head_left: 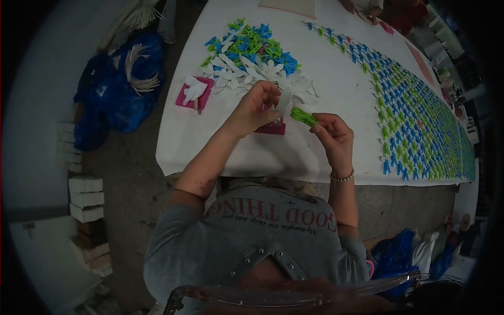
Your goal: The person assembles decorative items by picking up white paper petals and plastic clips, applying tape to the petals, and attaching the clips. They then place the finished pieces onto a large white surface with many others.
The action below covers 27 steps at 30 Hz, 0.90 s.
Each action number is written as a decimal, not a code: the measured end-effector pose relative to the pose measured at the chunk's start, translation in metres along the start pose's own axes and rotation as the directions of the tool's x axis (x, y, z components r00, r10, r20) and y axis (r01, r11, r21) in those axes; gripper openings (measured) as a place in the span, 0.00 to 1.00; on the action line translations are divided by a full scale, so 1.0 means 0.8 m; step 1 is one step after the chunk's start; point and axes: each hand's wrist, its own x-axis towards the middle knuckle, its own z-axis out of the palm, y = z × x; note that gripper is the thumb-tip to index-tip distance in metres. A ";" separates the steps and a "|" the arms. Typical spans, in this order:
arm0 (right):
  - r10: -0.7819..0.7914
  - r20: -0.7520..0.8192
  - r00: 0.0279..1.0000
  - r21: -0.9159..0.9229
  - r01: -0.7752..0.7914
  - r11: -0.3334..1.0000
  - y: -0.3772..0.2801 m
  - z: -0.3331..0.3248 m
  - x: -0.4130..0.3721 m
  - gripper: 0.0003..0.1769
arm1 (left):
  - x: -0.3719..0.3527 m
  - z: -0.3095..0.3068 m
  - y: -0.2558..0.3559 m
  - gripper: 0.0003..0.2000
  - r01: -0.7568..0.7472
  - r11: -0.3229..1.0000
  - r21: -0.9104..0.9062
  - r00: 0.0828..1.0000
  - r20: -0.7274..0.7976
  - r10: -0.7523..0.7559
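My left hand pinches a white strip between thumb and fingers. A green clothespin is gripped by my right hand, its far end close to the strip. Partly hidden beneath my left hand is a pink tray. Just beyond the hands lies a heap of white strips, many in petal-like shapes. Behind it rises a pile of blue and green clothespins.
On the left of the white table, another pink tray holds white pieces. Rows of blue and green clothespins cover the right side. Another person's hand is at the far edge. Blue plastic bags stand left of the table.
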 end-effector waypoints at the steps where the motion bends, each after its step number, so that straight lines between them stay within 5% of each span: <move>1: 0.008 0.015 1.000 -0.004 -0.008 1.000 0.000 0.000 0.000 0.13 | -0.001 0.002 0.001 0.21 -0.008 1.000 0.018 1.000 0.011 0.008; 18: 0.064 0.057 0.996 0.107 -0.070 0.992 0.021 0.003 0.020 0.12 | 0.003 -0.002 -0.018 0.21 0.010 0.996 0.087 0.999 0.045 -0.014; 20: 0.284 0.153 0.947 0.496 -0.322 0.806 0.034 -0.005 0.023 0.10 | 0.006 -0.007 -0.018 0.23 0.079 0.988 0.130 0.993 0.080 -0.090; 23: 0.335 0.135 0.932 0.557 -0.351 0.752 0.043 -0.011 0.027 0.06 | 0.010 -0.010 -0.022 0.24 0.027 0.980 0.196 0.994 0.099 -0.047; 24: 0.326 0.087 0.942 0.574 -0.314 0.756 0.045 -0.019 0.031 0.06 | 0.014 -0.016 -0.026 0.24 0.033 0.980 0.195 0.987 0.149 -0.063; 26: 0.210 -0.186 0.960 0.257 -0.158 0.953 0.053 -0.046 0.050 0.04 | 0.020 -0.038 -0.039 0.25 -0.055 0.932 0.358 0.993 -0.074 0.087; 27: 0.205 -0.219 0.954 0.263 -0.145 0.954 0.065 -0.066 0.060 0.04 | 0.021 -0.051 -0.048 0.24 -0.040 0.951 0.306 0.983 -0.160 0.093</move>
